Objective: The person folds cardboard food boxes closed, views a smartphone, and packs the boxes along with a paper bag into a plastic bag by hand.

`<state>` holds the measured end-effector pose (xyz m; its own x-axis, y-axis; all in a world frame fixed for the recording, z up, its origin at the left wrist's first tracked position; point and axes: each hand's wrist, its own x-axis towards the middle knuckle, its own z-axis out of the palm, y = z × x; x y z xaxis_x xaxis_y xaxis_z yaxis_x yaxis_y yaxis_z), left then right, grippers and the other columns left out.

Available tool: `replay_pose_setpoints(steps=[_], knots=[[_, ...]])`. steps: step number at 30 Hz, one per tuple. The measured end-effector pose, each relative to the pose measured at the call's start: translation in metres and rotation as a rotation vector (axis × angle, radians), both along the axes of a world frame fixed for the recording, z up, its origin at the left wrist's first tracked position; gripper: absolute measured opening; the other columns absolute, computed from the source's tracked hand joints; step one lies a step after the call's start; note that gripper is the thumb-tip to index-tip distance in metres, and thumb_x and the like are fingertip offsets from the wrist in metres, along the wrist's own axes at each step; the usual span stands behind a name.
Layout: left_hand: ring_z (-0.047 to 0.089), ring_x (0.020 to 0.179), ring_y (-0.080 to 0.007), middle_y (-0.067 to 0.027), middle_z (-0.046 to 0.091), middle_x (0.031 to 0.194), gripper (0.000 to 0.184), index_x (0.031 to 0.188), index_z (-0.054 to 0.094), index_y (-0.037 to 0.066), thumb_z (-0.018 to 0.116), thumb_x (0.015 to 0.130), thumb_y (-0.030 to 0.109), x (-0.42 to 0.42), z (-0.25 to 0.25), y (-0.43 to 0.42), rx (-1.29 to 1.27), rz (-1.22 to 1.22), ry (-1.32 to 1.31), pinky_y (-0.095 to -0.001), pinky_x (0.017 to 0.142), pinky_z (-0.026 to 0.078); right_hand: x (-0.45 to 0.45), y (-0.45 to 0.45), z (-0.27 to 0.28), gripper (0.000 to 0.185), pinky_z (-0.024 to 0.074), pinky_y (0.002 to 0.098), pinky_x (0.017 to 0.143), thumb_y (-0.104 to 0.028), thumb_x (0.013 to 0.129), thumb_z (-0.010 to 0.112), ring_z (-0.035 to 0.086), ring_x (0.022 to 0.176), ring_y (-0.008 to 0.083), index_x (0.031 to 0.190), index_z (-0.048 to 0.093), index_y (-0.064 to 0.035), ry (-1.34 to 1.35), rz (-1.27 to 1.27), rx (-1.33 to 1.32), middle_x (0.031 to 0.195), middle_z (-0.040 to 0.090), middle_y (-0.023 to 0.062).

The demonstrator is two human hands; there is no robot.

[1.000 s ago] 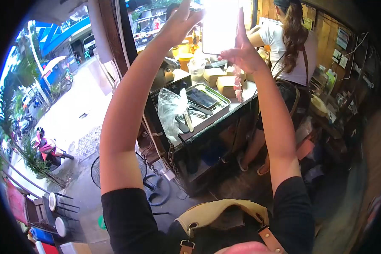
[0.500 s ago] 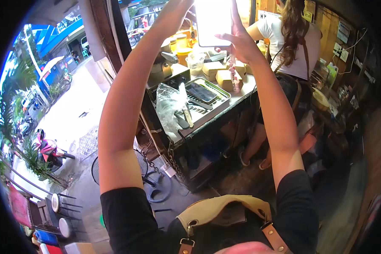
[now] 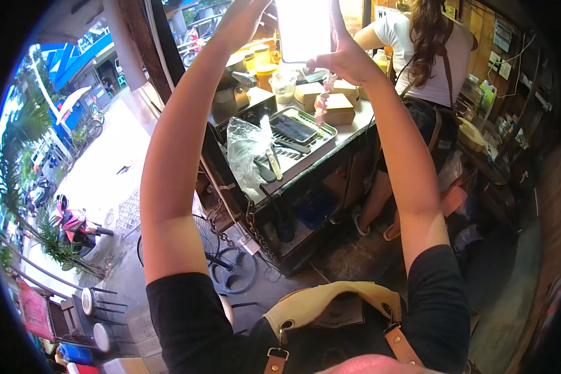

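Held high at the top of the head view is a phone (image 3: 305, 34) whose face is washed out to bright white. My right hand (image 3: 346, 59) is closed round its right side, thumb near the lower edge. A strap of pink beads (image 3: 321, 103) dangles below that hand. My left hand (image 3: 246, 22) is raised beside the phone's left side; its fingers are cut off by the frame's top, so its grip is hidden. Below, a metal tray (image 3: 330, 135) on the counter bears a dark phone (image 3: 295, 127). A knife (image 3: 272, 163) and a clear plastic bag (image 3: 242, 149) lie by the tray.
Brown boxes (image 3: 335, 110), a clear plastic tub (image 3: 283, 86) and orange-lidded jars (image 3: 266, 73) crowd the counter. A person in a white shirt (image 3: 402, 50) stands at the right. A fan base (image 3: 234, 271) and a chain (image 3: 265, 248) are below, with stools (image 3: 88, 301) at left.
The phone and both my hands sit slightly further left in view, and the bead strap has swung left. The whole scene has shifted a little with my head.
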<state>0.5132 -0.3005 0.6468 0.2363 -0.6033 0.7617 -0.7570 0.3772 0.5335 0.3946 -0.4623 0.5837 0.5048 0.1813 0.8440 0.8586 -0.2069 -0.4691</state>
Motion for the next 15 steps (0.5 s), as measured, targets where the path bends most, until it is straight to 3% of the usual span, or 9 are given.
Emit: replay_pose_setpoints(steps=[4,7,9,13,15], knots=[[0.042,0.057,-0.0037,0.0025,0.048,0.074,0.054,0.143,0.025,0.01,0.041,0.096,0.033,-0.002,-0.004,-0.003,-0.067,0.089,-0.02,-0.0176,0.046,0.035,-0.009,0.003,0.006,0.096,0.0522,0.0301,0.078,0.009,0.069,0.065,0.044,0.115,0.0223,0.144,0.005,-0.0033,0.1,-0.049,-0.019,0.131,0.038,0.0155],[0.042,0.059,-0.0032,0.0039,0.046,0.073,0.054,0.139,0.032,0.009,0.042,0.095,0.039,0.003,-0.005,-0.006,-0.08,-0.1,0.095,-0.0174,0.046,0.034,-0.01,0.0,0.005,0.092,0.0512,0.0299,0.08,0.009,0.072,0.061,0.044,0.114,0.0221,0.144,0.004,-0.0036,0.006,-0.054,0.023,0.131,0.038,0.0153],[0.042,0.058,-0.0037,0.0035,0.046,0.073,0.054,0.133,0.039,0.009,0.043,0.094,0.046,0.013,-0.005,-0.007,0.048,-0.075,0.376,-0.0171,0.047,0.034,-0.028,0.006,0.013,0.09,0.0485,0.031,0.085,0.007,0.076,0.057,0.04,0.121,0.0239,0.145,0.001,-0.0058,0.355,-0.128,0.059,0.137,0.033,0.017],[0.042,0.054,-0.0064,0.0024,0.044,0.067,0.056,0.124,0.047,0.009,0.039,0.092,0.055,0.007,-0.007,-0.011,-0.058,0.15,0.209,-0.0184,0.047,0.035,-0.003,0.005,0.002,0.091,0.0414,0.0318,0.095,0.007,0.077,0.054,0.031,0.128,0.0248,0.146,-0.002,-0.0083,0.091,-0.252,0.108,0.144,0.024,0.0178],[0.047,0.054,-0.0102,-0.0023,0.052,0.069,0.062,0.124,0.048,0.009,0.033,0.091,0.06,0.032,-0.006,-0.016,0.077,-0.216,0.444,-0.022,0.049,0.04,0.019,-0.01,-0.008,0.093,0.0343,0.0317,0.101,0.007,0.076,0.054,0.023,0.133,0.0242,0.146,-0.004,-0.0104,-0.014,-0.324,0.022,0.149,0.014,0.0171]])
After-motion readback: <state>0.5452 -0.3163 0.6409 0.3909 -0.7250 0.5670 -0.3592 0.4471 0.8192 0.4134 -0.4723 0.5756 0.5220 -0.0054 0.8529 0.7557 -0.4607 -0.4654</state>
